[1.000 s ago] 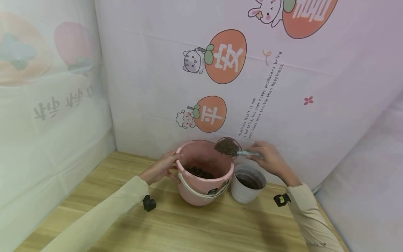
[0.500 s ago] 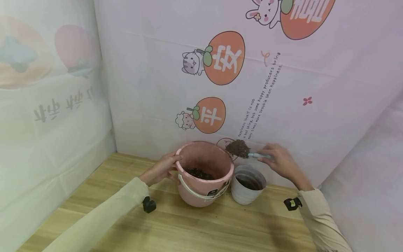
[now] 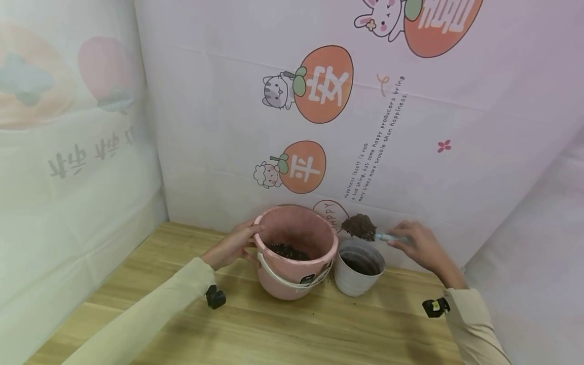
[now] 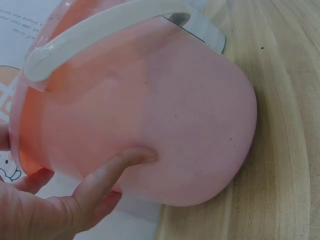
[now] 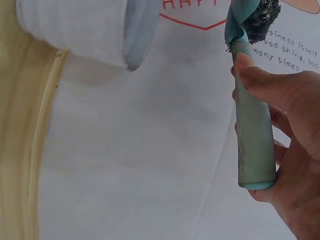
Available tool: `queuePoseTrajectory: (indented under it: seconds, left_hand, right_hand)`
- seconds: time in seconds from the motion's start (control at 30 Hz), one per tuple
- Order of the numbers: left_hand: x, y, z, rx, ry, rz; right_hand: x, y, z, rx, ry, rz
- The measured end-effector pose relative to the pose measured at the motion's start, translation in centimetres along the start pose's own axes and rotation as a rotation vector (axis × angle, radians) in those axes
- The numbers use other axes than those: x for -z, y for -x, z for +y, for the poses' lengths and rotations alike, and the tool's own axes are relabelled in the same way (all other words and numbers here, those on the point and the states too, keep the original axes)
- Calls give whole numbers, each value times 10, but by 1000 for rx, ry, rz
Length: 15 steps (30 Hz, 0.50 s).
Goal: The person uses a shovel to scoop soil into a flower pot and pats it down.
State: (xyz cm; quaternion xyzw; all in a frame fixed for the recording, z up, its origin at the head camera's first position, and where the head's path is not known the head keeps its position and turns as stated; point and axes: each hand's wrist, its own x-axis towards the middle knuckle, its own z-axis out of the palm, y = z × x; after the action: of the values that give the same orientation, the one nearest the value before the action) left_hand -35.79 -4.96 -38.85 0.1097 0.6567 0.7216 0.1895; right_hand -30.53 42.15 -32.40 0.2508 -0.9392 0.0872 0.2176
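Observation:
A pink bucket point(image 3: 283, 281) with a white bail handle point(image 4: 115, 25) holds dark soil point(image 3: 288, 252) at its bottom. At its left side my left hand point(image 3: 231, 246) grips the rim, the thumb lying along the outer wall in the left wrist view. My right hand point(image 3: 417, 244) holds a garden trowel by its pale green-blue handle point(image 5: 255, 120). A heap of dark soil point(image 3: 360, 226) fills the trowel's blade, above the far rim of a white plastic pot point(image 3: 356, 285). Inside that pot lies some soil point(image 3: 362, 266).
Pot and bucket stand side by side on a wood-grain table point(image 3: 255, 329), close to a white printed backdrop point(image 3: 219, 126). Further white sheets point(image 3: 82, 218) hang at left and right. A few soil crumbs dot the table near the pot.
The right hand has carried the loaded trowel rightward and slightly down, from over the bucket's right rim to above the pot. The left hand and bucket have stayed in place.

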Motion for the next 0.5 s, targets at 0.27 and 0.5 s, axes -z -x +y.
queuePoseTrajectory:
  seconds: [0.27,0.5]
  left_hand:
    - [2,0,0,2,-4,6]
    - [1,-1,-1,2,-2,5]
  right_hand:
    - [-1,14,6,-5,14,-34]
    - [-3,22,10,14,78,-30]
